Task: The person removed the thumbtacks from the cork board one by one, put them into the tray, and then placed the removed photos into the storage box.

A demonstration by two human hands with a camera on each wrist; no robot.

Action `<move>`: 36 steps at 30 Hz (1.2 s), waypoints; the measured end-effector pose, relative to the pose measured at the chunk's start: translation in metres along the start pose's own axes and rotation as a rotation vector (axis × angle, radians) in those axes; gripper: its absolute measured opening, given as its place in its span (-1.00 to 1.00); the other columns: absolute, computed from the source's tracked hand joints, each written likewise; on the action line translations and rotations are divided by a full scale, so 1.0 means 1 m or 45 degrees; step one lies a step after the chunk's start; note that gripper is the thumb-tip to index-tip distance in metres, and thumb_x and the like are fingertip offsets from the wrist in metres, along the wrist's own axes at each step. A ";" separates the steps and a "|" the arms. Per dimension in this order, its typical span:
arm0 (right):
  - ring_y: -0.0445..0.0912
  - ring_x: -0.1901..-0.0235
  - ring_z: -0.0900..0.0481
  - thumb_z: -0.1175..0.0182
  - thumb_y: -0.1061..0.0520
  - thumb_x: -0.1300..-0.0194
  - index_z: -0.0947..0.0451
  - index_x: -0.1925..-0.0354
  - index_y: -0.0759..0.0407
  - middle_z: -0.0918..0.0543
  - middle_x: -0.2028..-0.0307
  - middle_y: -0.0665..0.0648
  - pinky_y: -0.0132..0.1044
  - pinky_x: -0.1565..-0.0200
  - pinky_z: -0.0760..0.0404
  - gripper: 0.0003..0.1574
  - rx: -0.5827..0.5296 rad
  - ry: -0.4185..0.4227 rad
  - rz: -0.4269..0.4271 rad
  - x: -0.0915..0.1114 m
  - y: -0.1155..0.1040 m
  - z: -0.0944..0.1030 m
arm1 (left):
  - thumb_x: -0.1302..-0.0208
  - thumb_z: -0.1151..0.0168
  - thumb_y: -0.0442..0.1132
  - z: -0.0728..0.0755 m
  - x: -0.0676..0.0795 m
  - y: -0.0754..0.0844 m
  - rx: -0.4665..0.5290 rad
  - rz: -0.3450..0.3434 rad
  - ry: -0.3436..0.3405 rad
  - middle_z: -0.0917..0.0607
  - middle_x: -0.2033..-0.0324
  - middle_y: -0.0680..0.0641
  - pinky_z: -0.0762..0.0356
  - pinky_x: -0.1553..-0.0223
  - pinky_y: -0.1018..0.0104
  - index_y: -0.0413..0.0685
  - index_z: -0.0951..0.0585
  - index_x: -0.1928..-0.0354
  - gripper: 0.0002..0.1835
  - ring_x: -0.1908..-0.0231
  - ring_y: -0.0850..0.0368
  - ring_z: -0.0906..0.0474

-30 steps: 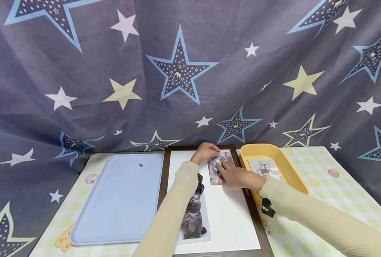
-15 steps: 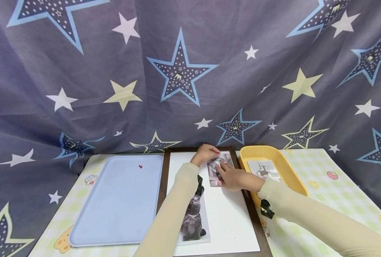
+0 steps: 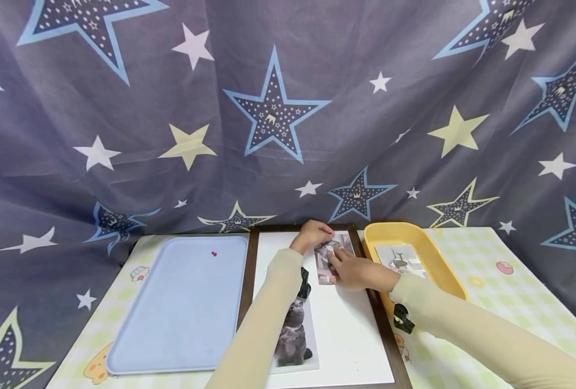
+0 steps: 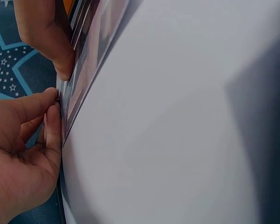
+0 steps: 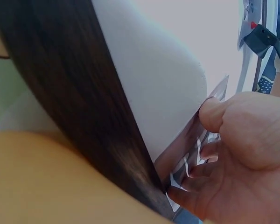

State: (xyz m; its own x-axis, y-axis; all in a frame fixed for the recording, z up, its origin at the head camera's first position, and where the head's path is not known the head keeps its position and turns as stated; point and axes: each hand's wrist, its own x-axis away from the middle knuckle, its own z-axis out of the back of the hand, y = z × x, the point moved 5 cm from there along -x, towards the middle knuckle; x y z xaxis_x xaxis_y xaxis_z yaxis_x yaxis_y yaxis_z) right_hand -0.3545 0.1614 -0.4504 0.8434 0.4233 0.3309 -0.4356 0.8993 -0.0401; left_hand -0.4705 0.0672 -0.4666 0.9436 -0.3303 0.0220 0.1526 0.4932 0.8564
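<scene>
Hardly anything shifts since the earlier frame: the left hand [image 3: 314, 236] pinches a likely pin [image 4: 59, 99] over the photo [image 3: 324, 274] at the board's upper right, so the right hand [image 3: 354, 269], fingers spread on it, should press evenly.

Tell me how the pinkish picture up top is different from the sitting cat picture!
The pinkish picture has a pink background; the sitting cat picture has a pale one.
The right hand touches the pinkish picture; no hand touches the sitting cat picture, but the left sleeve hides some of it.
The pinkish picture is near the top right of the white board; the sitting cat picture is lower, further left.
Both are on that board.
</scene>
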 end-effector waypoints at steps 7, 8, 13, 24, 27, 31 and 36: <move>0.29 -0.57 -0.01 0.04 -0.01 -0.62 -0.04 -0.55 0.39 -0.03 -0.57 0.42 0.12 -0.50 -0.28 -0.22 0.001 0.000 -0.013 0.000 0.000 -0.002 | -0.29 -0.32 -0.38 -0.002 -0.002 -0.002 0.034 0.029 -0.015 -0.66 0.41 -0.08 -0.43 0.46 0.55 -0.30 -0.76 0.11 -0.82 0.43 0.24 -0.46; 0.29 -0.57 -0.01 0.04 -0.01 -0.62 -0.04 -0.55 0.39 -0.02 -0.57 0.42 0.12 -0.50 -0.28 -0.22 0.004 -0.001 -0.015 0.000 0.000 -0.002 | -0.30 -0.32 -0.38 -0.001 -0.001 -0.002 0.040 0.033 -0.017 -0.65 0.41 -0.09 -0.43 0.46 0.54 -0.31 -0.76 0.11 -0.81 0.43 0.23 -0.46; 0.29 -0.57 -0.01 0.04 0.00 -0.61 -0.04 -0.55 0.38 -0.01 -0.58 0.42 0.12 -0.49 -0.30 -0.22 0.006 -0.003 -0.023 -0.001 0.000 -0.002 | -0.32 -0.30 -0.38 -0.001 0.002 0.000 0.075 0.040 -0.022 -0.61 0.44 -0.06 -0.42 0.46 0.53 -0.32 -0.75 0.08 -0.80 0.43 0.22 -0.44; 0.28 -0.58 0.01 0.05 -0.01 -0.62 -0.03 -0.56 0.35 0.02 -0.59 0.40 0.11 -0.48 -0.32 -0.23 -0.010 -0.019 -0.034 0.001 -0.002 -0.003 | -0.36 -0.28 -0.36 -0.002 0.004 -0.002 0.130 0.062 -0.018 -0.65 0.41 -0.03 -0.44 0.43 0.53 -0.31 -0.74 0.05 -0.79 0.41 0.24 -0.46; 0.28 -0.58 0.01 0.05 -0.01 -0.62 -0.03 -0.56 0.35 0.02 -0.59 0.39 0.11 -0.47 -0.34 -0.23 -0.023 -0.016 -0.038 0.001 -0.002 -0.004 | -0.37 -0.28 -0.35 -0.002 0.006 -0.003 0.138 0.069 -0.013 -0.65 0.40 0.00 -0.46 0.41 0.52 -0.30 -0.74 0.04 -0.79 0.40 0.25 -0.46; 0.28 -0.58 0.00 0.06 0.00 -0.62 -0.04 -0.56 0.35 0.01 -0.59 0.40 0.10 -0.47 -0.33 -0.24 -0.017 -0.014 -0.040 0.002 -0.002 -0.004 | -0.38 -0.27 -0.34 -0.003 0.005 -0.003 0.138 0.065 -0.010 -0.65 0.39 0.00 -0.46 0.40 0.52 -0.28 -0.74 0.02 -0.78 0.41 0.27 -0.46; 0.28 -0.58 0.01 0.08 -0.01 -0.63 -0.03 -0.56 0.34 0.01 -0.59 0.39 0.10 -0.49 -0.31 -0.25 0.017 -0.012 -0.044 0.001 -0.002 -0.003 | -0.41 -0.25 -0.32 -0.003 0.004 -0.003 0.101 0.061 0.000 -0.72 0.27 -0.10 -0.45 0.37 0.50 -0.25 -0.75 0.00 -0.77 0.37 0.26 -0.46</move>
State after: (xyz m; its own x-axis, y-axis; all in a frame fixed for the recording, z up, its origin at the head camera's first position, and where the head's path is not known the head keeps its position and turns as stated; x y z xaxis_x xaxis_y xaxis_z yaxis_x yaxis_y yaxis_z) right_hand -0.3519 0.1604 -0.4528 0.8551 0.3905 0.3409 -0.4101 0.9119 -0.0159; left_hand -0.4663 0.0672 -0.4707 0.9493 -0.3078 0.0640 0.0834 0.4430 0.8926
